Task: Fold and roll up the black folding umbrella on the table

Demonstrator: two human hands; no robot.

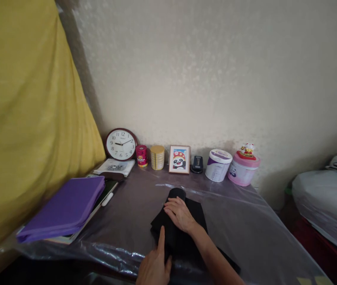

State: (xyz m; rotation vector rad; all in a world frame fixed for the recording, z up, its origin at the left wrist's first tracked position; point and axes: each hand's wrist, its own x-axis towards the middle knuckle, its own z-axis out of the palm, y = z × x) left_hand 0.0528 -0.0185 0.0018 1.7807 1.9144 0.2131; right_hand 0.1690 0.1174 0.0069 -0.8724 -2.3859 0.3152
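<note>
A folded black cloth [196,211] lies in the middle of the table [245,221], which is covered with a clear plastic sheet. My right hand [180,214] rests flat on top of the cloth, fingers stretched out toward the left and holding nothing. My left hand [155,266] is at the near edge. Its index finger is stretched forward and presses on the cloth's near left part, while the other fingers are hidden behind the back of the hand. A rolled end of the cloth sticks out just beyond my right hand.
Along the wall stand a round clock [121,144], a red tin [141,155], a gold tin [157,157], a framed panda picture [179,159], a white tub [218,165] and a pink tub [242,168]. A purple folder [67,208] lies left. A yellow curtain [23,118] hangs left; bedding [325,202] lies right.
</note>
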